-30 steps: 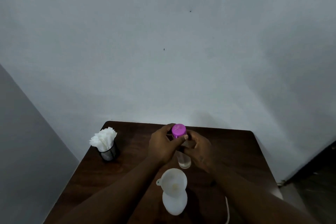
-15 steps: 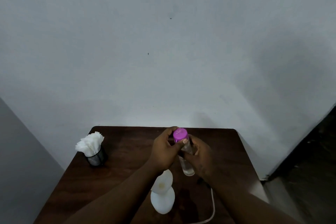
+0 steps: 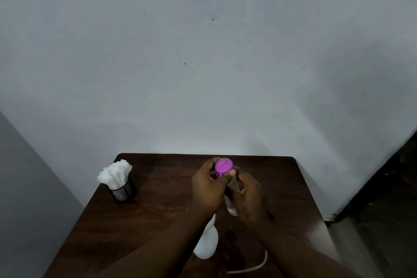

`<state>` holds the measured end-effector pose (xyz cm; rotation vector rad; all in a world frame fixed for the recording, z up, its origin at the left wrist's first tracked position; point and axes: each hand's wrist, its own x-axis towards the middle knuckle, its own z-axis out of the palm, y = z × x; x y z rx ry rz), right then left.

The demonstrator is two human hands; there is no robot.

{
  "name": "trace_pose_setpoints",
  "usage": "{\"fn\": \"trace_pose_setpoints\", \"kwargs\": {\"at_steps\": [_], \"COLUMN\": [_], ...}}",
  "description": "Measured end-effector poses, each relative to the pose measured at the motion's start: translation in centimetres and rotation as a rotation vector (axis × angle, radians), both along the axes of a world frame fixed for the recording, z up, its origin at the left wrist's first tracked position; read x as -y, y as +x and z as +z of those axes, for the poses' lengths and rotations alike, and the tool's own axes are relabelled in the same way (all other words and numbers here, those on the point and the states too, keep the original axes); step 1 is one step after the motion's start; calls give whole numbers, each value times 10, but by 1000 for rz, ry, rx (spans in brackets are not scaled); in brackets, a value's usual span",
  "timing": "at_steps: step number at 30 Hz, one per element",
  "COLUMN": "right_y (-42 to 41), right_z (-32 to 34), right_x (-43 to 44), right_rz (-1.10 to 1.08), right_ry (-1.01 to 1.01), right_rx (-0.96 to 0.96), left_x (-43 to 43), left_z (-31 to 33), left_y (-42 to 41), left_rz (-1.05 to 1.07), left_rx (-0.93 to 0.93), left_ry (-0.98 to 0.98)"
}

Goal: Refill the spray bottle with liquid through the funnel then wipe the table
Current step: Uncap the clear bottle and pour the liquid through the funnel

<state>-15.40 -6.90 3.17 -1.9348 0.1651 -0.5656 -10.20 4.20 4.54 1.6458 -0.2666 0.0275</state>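
Note:
A clear bottle with a pink cap is held above the dark wooden table, tilted a little. My left hand has its fingers and thumb closed around the pink cap. My right hand grips the clear body just below the cap. Nearer to me stands a white spray bottle with a white funnel in its neck; my left forearm covers most of the funnel.
A black mesh cup with white napkins stands at the table's back left corner. A thin white tube curls on the table by my right forearm. A pale wall rises behind the table; dark floor lies to the right.
The camera has tilted and shifted, so the table sits lower in view. Both hands stay on the pink-capped bottle. The funnel is now mostly hidden behind my left forearm.

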Motion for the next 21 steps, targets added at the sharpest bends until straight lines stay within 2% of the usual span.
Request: {"fn": "trace_pose_setpoints", "kwargs": {"at_steps": [4, 6, 8, 11, 14, 21], "right_y": [0, 0, -1, -3, -5, -5], "right_z": [-4, -7, -7, -6, -4, -8], "right_x": [-2, 0, 4, 13, 17, 17], "right_rz": [-19, -12, -9, -25, -26, -20], "right_ry": [38, 11, 51, -13, -33, -19], "right_rx": [-19, -10, -37, -8, -12, -3], "left_x": [6, 7, 4, -7, -19, -15], "left_z": [4, 8, 14, 21, 23, 20], "left_y": [-6, -5, -5, -1, 6, 9], "left_rz": [132, 99, -60, -364, -504, -410], "left_rx": [-22, -37, -71, -156, -189, -160], "left_ry": [51, 101, 87, 12, -32, -51]}}
